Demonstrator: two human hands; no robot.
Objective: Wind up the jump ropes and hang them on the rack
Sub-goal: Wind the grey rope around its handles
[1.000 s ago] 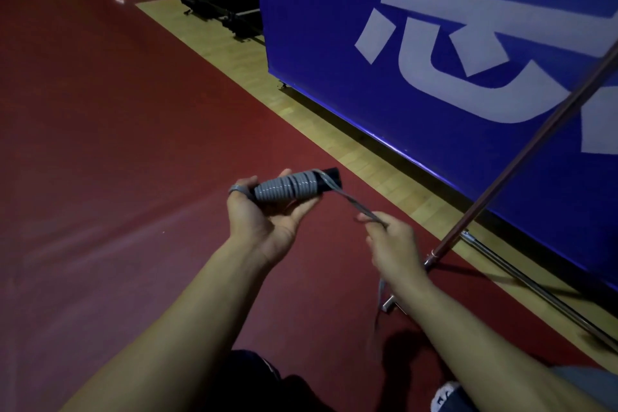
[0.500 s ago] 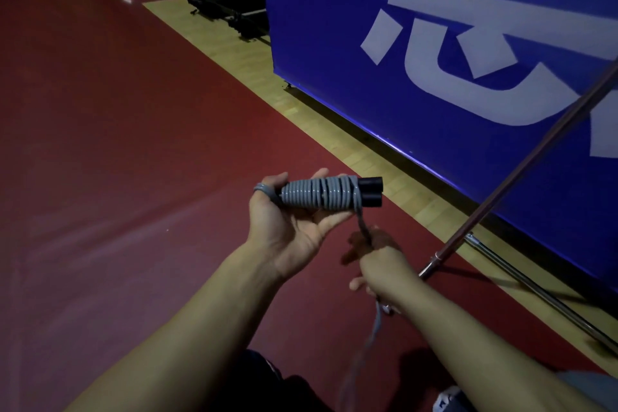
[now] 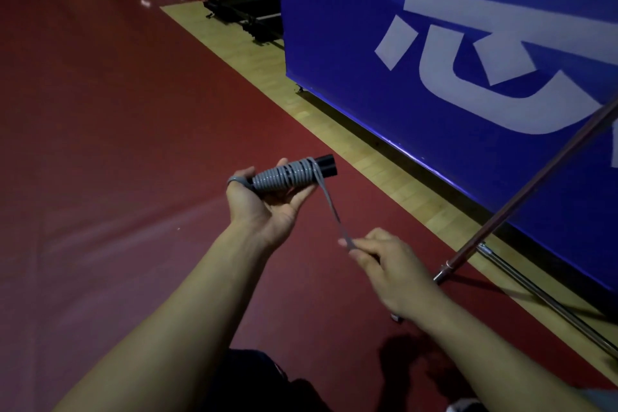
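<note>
Stretching across the left of the scene, a dark red floor mat [image 3: 117, 144], bordered by a strip of pale wooden flooring [image 3: 254, 57]. At centre, left hand [image 3: 267, 201] cradling palm-up the black handles of a jump rope [image 3: 287, 176], fingers curling round the bundle, grey cord coiling tightly along most of its length and a black end [image 3: 326, 165] sticking out to the right. Running down from the coil, a taut free strand [image 3: 331, 207] leading to the right hand [image 3: 388, 264], fingers pinching together on the cord, held lower and well apart from the handles. Standing behind, a blue banner [image 3: 351, 43] with large white lettering. Slanting at far right, the metal pole of a rack [image 3: 521, 197], its base bar [image 3: 548, 304] lying on the floor beside the right forearm.
</note>
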